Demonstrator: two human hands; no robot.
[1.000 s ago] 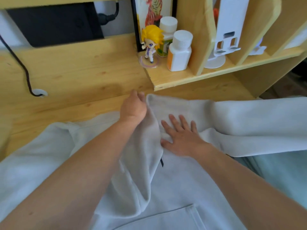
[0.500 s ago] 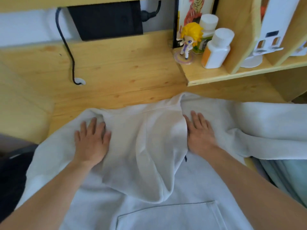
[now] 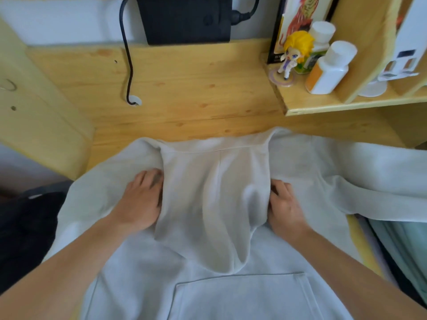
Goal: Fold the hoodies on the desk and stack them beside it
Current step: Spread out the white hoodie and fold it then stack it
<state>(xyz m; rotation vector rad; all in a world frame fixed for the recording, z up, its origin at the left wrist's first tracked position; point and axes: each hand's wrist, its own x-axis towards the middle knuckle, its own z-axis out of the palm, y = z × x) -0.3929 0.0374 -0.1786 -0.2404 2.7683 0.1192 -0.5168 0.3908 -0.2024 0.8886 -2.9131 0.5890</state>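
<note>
Pale grey cotton hoodie point(image 3: 231, 296) lies front-up across the light pine desk point(image 3: 184, 88), its hood point(image 3: 215, 199) folded down over the chest above the pouch pocket. Left hand point(image 3: 138, 204) rests flat on the fabric just beside the hood's left edge, fingers straight. Right hand point(image 3: 283, 204) presses at the hood's right edge, its fingers bent, tips tucked under the hood; I cannot tell if they pinch it. One sleeve point(image 3: 381, 185) trails off to the right.
</note>
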